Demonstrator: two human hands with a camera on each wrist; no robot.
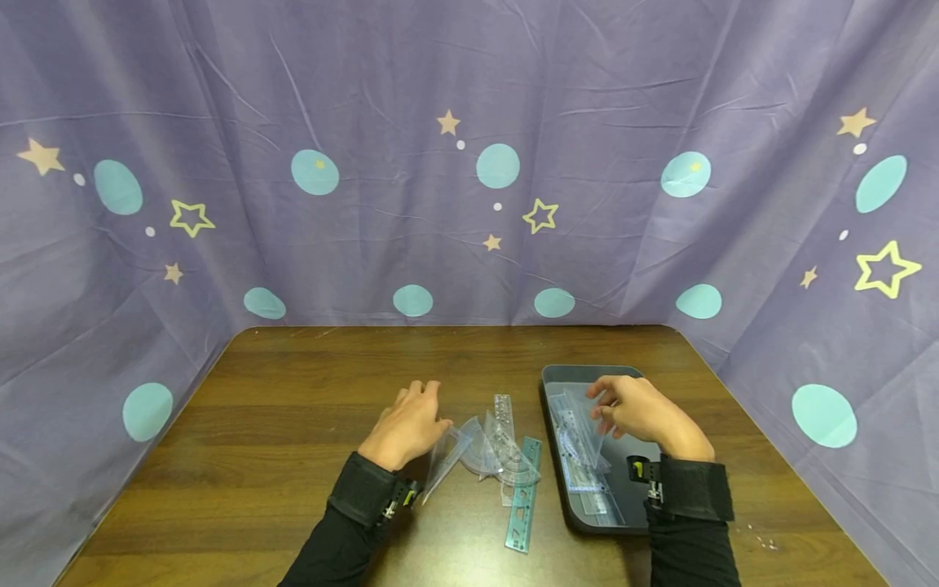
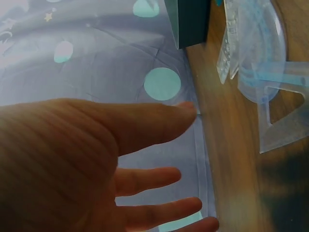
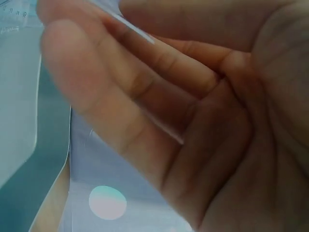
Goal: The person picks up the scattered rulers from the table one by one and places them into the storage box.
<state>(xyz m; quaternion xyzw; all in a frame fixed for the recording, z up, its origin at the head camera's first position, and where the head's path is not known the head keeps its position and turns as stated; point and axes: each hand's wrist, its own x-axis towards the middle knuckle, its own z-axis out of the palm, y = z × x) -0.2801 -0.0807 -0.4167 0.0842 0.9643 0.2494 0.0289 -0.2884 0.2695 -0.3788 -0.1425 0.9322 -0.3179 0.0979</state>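
My right hand (image 1: 637,414) is over the dark tray (image 1: 561,497), thumb and fingers pinching a clear plastic set square (image 1: 584,432). In the right wrist view only a thin pale edge of that set square (image 3: 137,31) shows between thumb and curled fingers. My left hand (image 1: 407,425) hovers above the table, fingers loosely extended, holding nothing. Just right of it stands a clear set square (image 1: 446,463), also visible in the left wrist view. Beyond it lie clear protractors (image 1: 517,469), a clear ruler (image 1: 503,405) and a teal ruler (image 1: 521,522), partly overlapping.
Inside the tray, several clear rulers and set squares (image 1: 583,479) lie along its left side. The wooden table (image 1: 293,424) ends at a purple curtain (image 1: 367,244) at the back and sides. Small pale flecks (image 1: 763,540) dot the table at right.
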